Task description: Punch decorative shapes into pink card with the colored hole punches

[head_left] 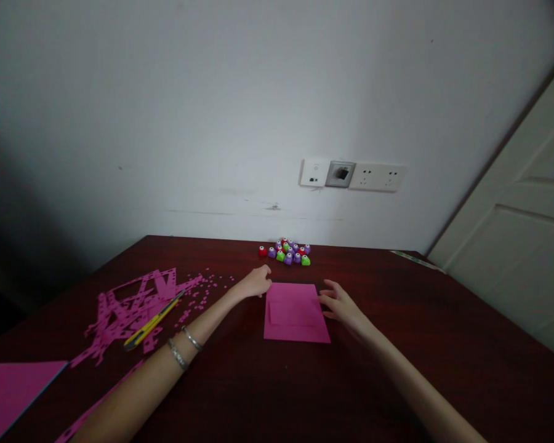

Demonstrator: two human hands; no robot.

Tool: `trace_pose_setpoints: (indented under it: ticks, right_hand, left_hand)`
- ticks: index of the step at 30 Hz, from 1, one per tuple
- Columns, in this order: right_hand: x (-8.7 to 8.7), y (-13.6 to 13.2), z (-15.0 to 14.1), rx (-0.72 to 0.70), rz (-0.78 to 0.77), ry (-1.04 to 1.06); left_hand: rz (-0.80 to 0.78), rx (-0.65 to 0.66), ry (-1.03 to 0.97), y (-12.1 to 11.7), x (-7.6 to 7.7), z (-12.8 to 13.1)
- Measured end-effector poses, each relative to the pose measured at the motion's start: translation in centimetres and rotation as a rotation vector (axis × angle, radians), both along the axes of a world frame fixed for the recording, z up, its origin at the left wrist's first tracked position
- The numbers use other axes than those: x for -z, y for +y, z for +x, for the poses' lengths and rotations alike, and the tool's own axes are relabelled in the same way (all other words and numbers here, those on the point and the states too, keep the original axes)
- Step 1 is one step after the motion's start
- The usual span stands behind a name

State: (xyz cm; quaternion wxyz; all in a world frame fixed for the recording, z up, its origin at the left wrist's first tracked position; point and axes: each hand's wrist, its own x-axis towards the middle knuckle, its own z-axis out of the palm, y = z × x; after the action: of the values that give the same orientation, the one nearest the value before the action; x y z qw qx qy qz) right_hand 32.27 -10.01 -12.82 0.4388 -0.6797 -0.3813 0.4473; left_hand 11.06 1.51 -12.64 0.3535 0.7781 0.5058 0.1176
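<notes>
A pink sheet of paper [297, 333] lies flat on the dark red-brown table, with a smaller pink rectangle [292, 312] on top of it. By the sheet's upper left corner is my left hand [255, 282], its fingers loosely bent and a little apart; whether they touch the edge is hard to see. At the opposite side, my right hand [344, 305] has its fingers spread, with the tips at the sheet's right edge. Neither hand shows anything held. Two silvery bangles circle my left wrist.
Pink paper scraps [120, 314] and tiny cut-out bits [198, 298] cover the table's left, with a yellow utility knife [154, 321] on them. Another pink sheet [18, 394] lies front left. Several small coloured craft punches [289, 252] cluster near the wall; a ruler-like strip [415, 259] lies back right.
</notes>
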Motion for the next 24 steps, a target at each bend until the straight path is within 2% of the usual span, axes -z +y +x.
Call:
trace_pose_setpoints:
  ticks: [3, 10, 13, 15, 17, 19, 21, 24]
  right_hand:
    - [0.1, 0.0, -0.2, 0.011, 0.006, -0.004]
    - [1.2, 0.3, 0.0, -0.058, 0.043, -0.064]
    - [1.7, 0.3, 0.4, -0.092, 0.133, -0.252]
    - [2.0, 0.3, 0.6, -0.151, 0.258, -0.471]
    - [2.2, 0.1, 0.7, -0.260, 0.384, -0.642]
    - [2.4, -0.1, 0.7, -0.380, 0.446, -0.700]
    - [2.6, -0.2, 0.5, -0.446, 0.460, -0.697]
    - [3.0, -0.3, 0.2, -0.460, 0.442, -0.688]
  left_hand:
    - [-0.073, -0.031, -0.046, -0.1, 0.0, 0.1]
    - [-0.114, -0.030, -0.037, 0.1, -0.3, -0.2]
    - [0.034, -0.005, 0.017, 0.4, -0.2, -0.5]
    - [0.217, 0.064, 0.069, 0.5, -0.2, -0.6]
    - [0.297, 0.198, 0.089, 0.4, -0.3, -0.6]
    - [0.244, 0.337, 0.087, 0.1, -0.5, -0.5]
    - [0.177, 0.424, 0.107, -0.4, -0.8, -0.4]
    - [0.136, 0.429, 0.196, -0.9, -1.2, -0.3]
